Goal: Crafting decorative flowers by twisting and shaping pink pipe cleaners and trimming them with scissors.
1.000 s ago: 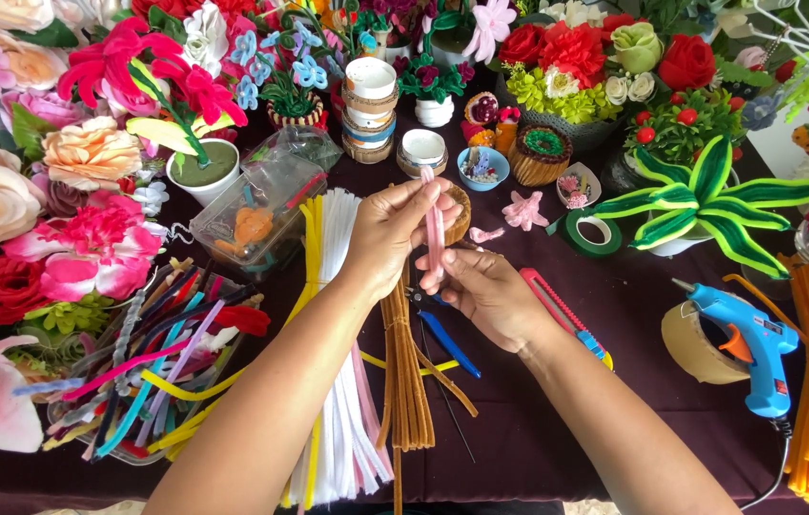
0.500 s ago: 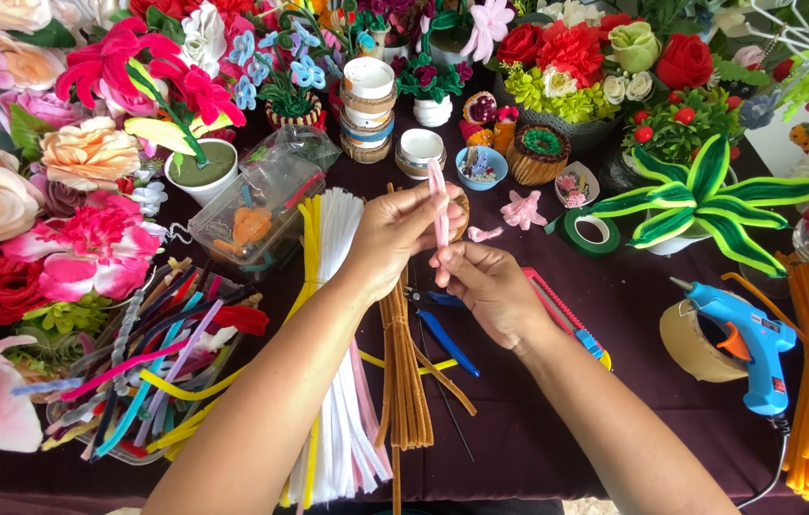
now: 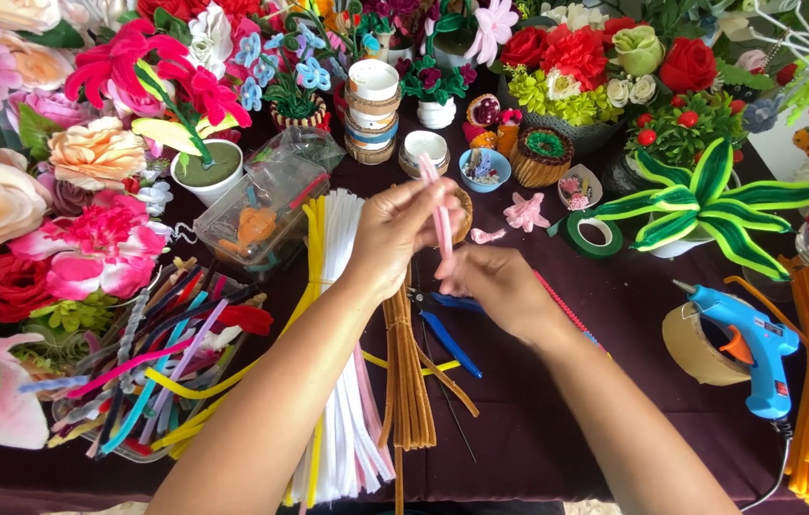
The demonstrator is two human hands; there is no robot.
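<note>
**Pink stem held up between two hands**

At the bottom of the frame, two bare arms come in and meet near the middle. Under them on the dark worktop (image 3: 557, 420) lie long fuzzy stems in bunches: a white bunch (image 3: 352, 381), a brown bunch (image 3: 409, 381) and a few yellow ones. All of these point from the bottom of the frame toward the top.

In the middle, the left hand (image 3: 397, 234) is closed in a pinch on a thin pink stem (image 3: 440, 217). The right hand (image 3: 490, 283) sits just below and to the right, and its fingers are closed on the low end of the same stem. The stem stands nearly straight up in the frame, tipped a bit to the left at its top. So its long line runs from the right hand up past the left hand. Both hands touch it; the left one holds it higher up.

To the right lie a blue glue gun (image 3: 747, 339) and a roll of green tape (image 3: 593, 236).

Farther back, along the top of the frame, stand small pots and many bright flowers.
</note>
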